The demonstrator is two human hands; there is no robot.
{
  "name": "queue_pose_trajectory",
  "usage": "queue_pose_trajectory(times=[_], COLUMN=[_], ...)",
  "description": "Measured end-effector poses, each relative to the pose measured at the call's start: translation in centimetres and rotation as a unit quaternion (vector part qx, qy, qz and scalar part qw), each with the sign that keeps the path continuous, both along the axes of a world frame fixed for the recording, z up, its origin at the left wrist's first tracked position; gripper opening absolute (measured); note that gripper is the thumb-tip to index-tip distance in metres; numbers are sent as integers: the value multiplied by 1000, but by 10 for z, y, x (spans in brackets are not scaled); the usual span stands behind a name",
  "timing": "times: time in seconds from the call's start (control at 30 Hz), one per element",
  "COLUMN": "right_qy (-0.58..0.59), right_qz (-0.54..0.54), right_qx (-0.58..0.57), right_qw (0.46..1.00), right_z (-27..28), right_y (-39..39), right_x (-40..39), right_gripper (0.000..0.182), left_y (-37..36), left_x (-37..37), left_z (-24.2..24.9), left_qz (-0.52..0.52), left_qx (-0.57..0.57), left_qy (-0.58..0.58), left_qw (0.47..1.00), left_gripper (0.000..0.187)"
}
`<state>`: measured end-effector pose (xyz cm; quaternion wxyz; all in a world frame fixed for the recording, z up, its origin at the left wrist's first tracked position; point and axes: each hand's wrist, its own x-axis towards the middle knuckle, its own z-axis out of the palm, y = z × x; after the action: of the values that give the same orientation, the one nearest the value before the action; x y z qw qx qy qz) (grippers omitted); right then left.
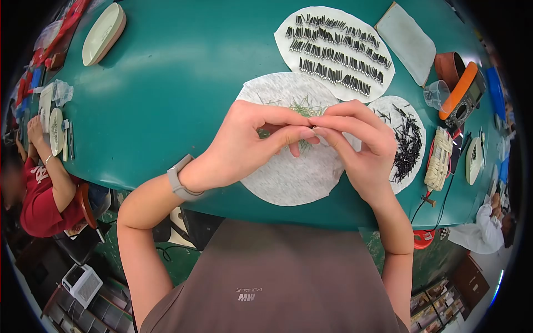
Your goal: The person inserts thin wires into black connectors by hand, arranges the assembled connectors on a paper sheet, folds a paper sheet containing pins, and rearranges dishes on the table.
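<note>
My left hand (261,136) and my right hand (361,141) meet fingertip to fingertip, pinching something too small to make out. They are above a round white paper sheet (283,183), on which thin green pieces (302,108) lie in a loose heap, partly hidden by my fingers. Behind, a second white sheet (288,49) carries rows of small black parts with silvery ends (333,53). To the right of my right hand, a third white sheet (419,125) holds a scattered pile of black pieces (408,144).
An oval dish (104,34) stands at the back left of the green table (166,83). On the right are a white pad (408,41), a clear cup (437,94), an orange multimeter (463,97) and a wrapped coil (440,159). A person in red (47,194) sits at left.
</note>
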<state>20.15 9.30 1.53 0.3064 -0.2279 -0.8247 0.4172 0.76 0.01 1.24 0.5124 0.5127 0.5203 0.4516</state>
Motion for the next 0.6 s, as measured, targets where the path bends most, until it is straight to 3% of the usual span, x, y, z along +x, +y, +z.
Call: queue_pose_trajectory(times=[0.23, 0.5, 0.6], right_qy=[16, 47, 44], right_qz=[-10, -25, -38], right_qx=[6, -158, -30], right_qw=[1000, 986, 998], right_z=[-1, -6, -12], right_y=[0, -5, -8], right_x=[0, -3, -3], right_gripper=[20, 17, 17], left_y=[0, -3, -3], left_x=[4, 9, 9], left_z=[-3, -14, -14], left_qz=[32, 77, 73], left_qx=[40, 147, 150], left_qy=[25, 159, 162], left_qw=[998, 973, 973], left_gripper=[13, 13, 13])
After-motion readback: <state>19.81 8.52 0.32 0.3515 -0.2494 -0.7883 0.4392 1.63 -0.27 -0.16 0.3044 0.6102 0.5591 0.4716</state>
